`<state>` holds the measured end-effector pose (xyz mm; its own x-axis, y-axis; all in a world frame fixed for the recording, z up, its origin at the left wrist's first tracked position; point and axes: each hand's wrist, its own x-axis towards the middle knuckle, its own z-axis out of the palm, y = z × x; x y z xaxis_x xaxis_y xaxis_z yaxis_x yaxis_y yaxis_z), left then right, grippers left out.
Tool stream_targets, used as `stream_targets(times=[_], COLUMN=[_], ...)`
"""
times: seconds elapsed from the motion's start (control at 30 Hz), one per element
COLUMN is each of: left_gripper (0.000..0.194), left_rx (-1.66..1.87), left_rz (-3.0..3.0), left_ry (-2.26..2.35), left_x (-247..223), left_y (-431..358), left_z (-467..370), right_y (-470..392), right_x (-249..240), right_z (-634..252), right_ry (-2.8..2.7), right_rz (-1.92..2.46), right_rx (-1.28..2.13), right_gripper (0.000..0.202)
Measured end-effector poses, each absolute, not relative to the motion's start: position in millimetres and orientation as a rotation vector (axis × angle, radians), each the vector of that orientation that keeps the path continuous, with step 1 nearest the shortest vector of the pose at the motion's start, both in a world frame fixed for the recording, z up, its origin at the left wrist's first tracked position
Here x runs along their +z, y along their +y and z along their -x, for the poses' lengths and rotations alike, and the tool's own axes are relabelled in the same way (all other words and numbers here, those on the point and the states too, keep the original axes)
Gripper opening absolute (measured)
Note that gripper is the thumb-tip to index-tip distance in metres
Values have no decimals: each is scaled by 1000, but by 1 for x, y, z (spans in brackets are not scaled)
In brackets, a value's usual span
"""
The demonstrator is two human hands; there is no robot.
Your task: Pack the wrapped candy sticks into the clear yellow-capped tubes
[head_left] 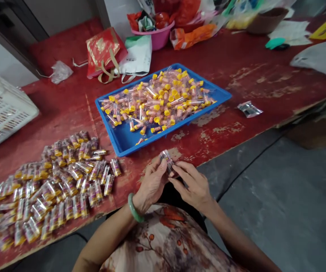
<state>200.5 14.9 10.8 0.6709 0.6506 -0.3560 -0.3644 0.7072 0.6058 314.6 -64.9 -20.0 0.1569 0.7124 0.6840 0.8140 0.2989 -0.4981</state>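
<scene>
My left hand (pixel 152 185) and my right hand (pixel 192 184) meet at the near edge of the red table (pixel 236 75). Together they pinch one small clear wrapped tube (pixel 167 160) between the fingertips. Just beyond them lies a blue tray (pixel 123 140) heaped with several loose tubes with yellow caps (pixel 157 100). To the left, several wrapped tubes (pixel 55 185) lie in rows on the table. A green bangle (pixel 133 209) circles my left wrist.
A white slotted basket (pixel 1 109) stands at the far left. A red gift bag (pixel 103 51), a white bag (pixel 137 56) and a pink bowl (pixel 158 37) sit at the back. A small foil wrapper (pixel 249 109) lies right of the tray. Grey floor (pixel 278 196) lies to the right.
</scene>
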Motion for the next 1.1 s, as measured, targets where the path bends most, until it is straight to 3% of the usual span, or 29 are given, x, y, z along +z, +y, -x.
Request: stream_targets(times=[0.2, 0.43, 0.77, 0.93, 1.1], left_gripper=[28, 62, 61, 63, 43], left_rx=[577, 546, 476, 461, 415], left_rz=[-505, -532, -612, -686, -736], left_ry=[535, 524, 462, 468, 491], left_x=[5, 2, -5, -1, 1], left_y=[22, 27, 30, 32, 27], left_z=[-187, -177, -174, -178, -186], right_y=[-59, -52, -53, -52, -57], right_x=[-10, 0, -1, 0, -4], right_z=[-321, -327, -325, -326, -335], right_ry=[-1678, -1878, -1774, -1587, -1581], right_rz=[1357, 1243, 1251, 1368, 1356], right_rx=[-156, -268, -108, 191, 189], right_gripper=[30, 15, 19, 16, 12])
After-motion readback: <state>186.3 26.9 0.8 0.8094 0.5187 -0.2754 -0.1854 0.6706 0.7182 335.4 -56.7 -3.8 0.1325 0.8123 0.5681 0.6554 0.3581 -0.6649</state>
